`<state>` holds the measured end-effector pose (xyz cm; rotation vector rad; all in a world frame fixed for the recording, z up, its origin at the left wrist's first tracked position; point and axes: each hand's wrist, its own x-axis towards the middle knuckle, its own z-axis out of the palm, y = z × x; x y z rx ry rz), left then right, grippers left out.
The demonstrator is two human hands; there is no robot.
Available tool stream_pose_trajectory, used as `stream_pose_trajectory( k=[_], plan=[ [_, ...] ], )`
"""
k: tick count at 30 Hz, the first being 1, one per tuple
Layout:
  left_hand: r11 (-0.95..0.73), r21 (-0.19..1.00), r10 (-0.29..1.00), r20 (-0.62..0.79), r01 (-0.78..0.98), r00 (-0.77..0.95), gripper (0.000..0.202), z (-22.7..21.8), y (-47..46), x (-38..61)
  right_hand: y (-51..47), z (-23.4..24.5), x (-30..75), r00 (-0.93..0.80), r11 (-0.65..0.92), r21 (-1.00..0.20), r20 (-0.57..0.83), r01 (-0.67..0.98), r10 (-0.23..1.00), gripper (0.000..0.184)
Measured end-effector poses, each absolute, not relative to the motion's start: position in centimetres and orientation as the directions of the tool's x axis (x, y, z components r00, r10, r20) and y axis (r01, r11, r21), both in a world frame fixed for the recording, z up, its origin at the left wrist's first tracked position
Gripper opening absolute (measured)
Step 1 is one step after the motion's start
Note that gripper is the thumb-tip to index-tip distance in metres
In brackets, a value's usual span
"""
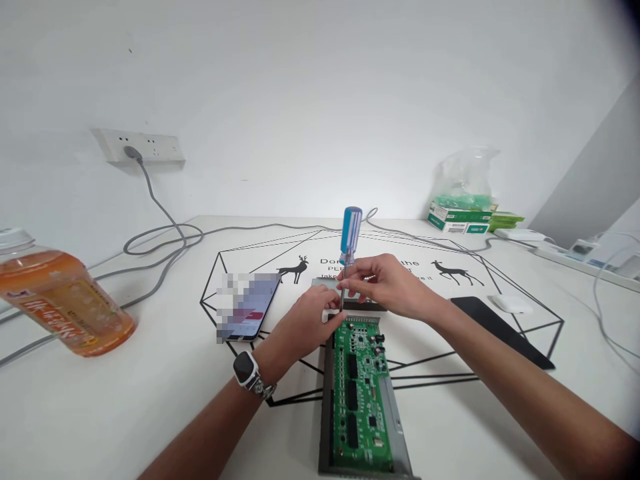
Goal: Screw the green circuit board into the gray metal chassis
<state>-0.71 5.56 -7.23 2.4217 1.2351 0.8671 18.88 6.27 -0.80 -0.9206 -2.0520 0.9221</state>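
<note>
A screwdriver (352, 230) with a clear and blue handle stands almost upright, tip down, near the far end of a green circuit board (367, 393). My right hand (383, 283) pinches its metal shaft just under the handle. Beside the lower shaft, my left hand (315, 312) is closed, thumb and fingers brought together at the board's far left corner; what lies between them is hidden. The board sits in a grey metal casing (397, 423) and carries several black chips. Behind both hands lies a grey metal piece (370, 305), partly covered by them.
Left of the hands lies a phone (255, 307), and farther left a bottle of orange drink (65, 297). A black flat pad (495, 330) and a small white case (513, 304) are at the right. Green-and-white boxes (460, 217) stand at the back. A grey cable (160, 207) runs along the table.
</note>
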Motion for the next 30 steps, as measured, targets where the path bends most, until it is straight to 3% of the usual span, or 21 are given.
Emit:
stream_pose_trajectory(
  k=[6,9,13,16,22,26,30],
  plan=[
    [-0.523,0.711,0.852,0.438,0.470,0.286,0.024,-7.1,5.0,0.4,6.4,-1.2,18.5,-0.445,0.541,-0.769,0.376,0.340,0.813,0.023],
    [-0.482,0.774,0.876,0.423,0.410,0.231,0.021,-7.4,4.9,0.8,6.3,-1.5,18.3,-0.409,0.554,-0.741,0.403,0.380,0.819,0.026],
    [-0.460,0.825,0.886,0.404,0.329,0.227,0.016,-7.6,5.1,0.7,6.1,-1.3,18.2,-0.390,0.526,-0.722,0.371,0.450,0.843,0.024],
    [-0.414,0.874,0.896,0.341,0.257,0.284,0.015,-7.3,5.2,0.5,5.9,-0.6,18.5,-0.462,0.500,-0.772,0.304,0.392,0.833,0.023],
    [-0.404,0.875,0.882,0.295,0.268,0.367,0.017,-6.4,5.1,0.1,5.8,0.1,18.9,-0.562,0.378,-0.886,0.175,0.268,0.808,0.021],
    [-0.448,0.857,0.847,0.317,0.253,0.428,0.019,-6.1,5.0,0.1,5.9,-0.4,18.7,-0.505,0.398,-0.879,0.226,0.264,0.833,0.018],
    [-0.478,0.807,0.870,0.378,0.348,0.317,0.026,-6.7,5.0,0.3,5.9,-0.9,18.3,-0.431,0.486,-0.824,0.341,0.291,0.836,0.019]
  ],
)
